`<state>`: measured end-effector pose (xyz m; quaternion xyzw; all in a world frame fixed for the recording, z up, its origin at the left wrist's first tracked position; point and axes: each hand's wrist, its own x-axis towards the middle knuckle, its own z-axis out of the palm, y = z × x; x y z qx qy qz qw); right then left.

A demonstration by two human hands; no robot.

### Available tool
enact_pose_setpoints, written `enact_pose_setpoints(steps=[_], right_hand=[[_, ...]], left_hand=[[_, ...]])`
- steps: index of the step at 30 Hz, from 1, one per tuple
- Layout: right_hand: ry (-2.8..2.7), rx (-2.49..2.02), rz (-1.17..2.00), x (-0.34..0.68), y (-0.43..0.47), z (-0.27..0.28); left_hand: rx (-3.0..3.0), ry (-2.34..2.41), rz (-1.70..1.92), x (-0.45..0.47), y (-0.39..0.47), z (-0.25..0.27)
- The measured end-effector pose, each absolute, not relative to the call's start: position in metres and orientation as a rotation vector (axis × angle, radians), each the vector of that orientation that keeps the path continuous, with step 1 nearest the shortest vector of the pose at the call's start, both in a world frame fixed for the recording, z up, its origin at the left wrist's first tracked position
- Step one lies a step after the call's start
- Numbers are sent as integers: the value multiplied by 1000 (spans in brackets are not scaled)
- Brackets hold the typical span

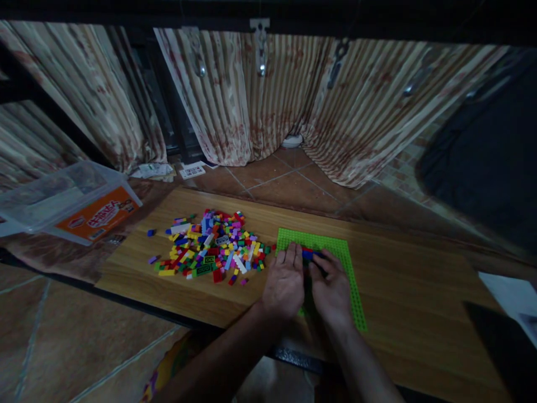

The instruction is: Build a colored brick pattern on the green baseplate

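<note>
A green studded baseplate [354, 288] lies flat on the wooden board. Over its left part rests my left hand [286, 282], fingers stretched out and held together. My right hand [332, 284] is beside it, with bent fingers gripping a blue building brick [308, 254] near the plate's upper middle. A bit of red brick shows just behind the blue one. The left fingertips come close to these bricks; whether they touch them is hidden. Left of the plate spreads a heap of loose multicoloured bricks [218, 246].
A clear plastic box [71, 196] with an orange label stands left of the wooden board [411, 280]. Striped curtains [277, 95] hang behind, above a tiled floor [268, 179]. White paper [509, 296] lies at the right, and a dark covered shape [482, 151] stands behind it.
</note>
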<state>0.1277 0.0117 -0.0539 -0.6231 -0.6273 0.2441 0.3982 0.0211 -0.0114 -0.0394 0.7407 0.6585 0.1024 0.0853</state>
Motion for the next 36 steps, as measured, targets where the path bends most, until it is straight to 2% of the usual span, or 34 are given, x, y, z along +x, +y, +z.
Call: enact_pose_setpoints(steps=[14, 19, 25, 36], right_hand=[[-1449, -1371, 893, 133, 13, -60], [-1487, -1387, 727, 129, 15, -50], [-1645, -1429, 719, 145, 32, -49], [-2028, -1251, 691, 151, 54, -52]], left_hand=[[2130, 1951, 452, 23, -10, -45], [2111, 1918, 579, 20, -12, -48], [1919, 1912, 853, 12, -11, -46], [1815, 1908, 867, 6, 0, -41]])
